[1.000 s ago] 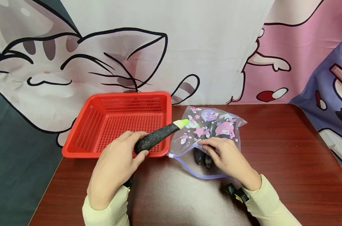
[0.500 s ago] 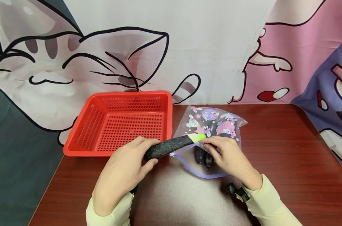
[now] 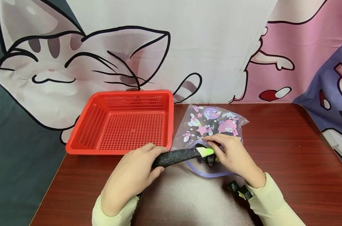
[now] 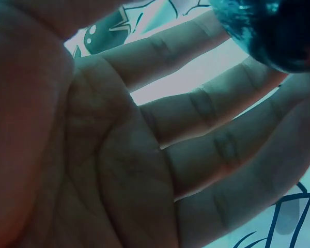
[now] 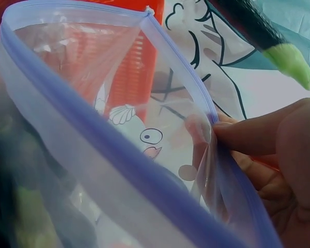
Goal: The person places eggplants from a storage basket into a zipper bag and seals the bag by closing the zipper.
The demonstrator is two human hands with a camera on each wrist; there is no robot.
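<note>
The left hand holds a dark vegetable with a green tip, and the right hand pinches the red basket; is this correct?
No: the right wrist view shows the right hand pinching the plastic bag, not the red basket. The rest stands.

- I see a pale yellow left sleeve (image 3: 117,221).
- I see a matching right sleeve (image 3: 272,201).
- Beside the right sleeve's cuff, I spot a black strap (image 3: 245,192).

No text, brand, number or sign can be read, also not on the printed bag (image 3: 213,125) right of centre.
</note>
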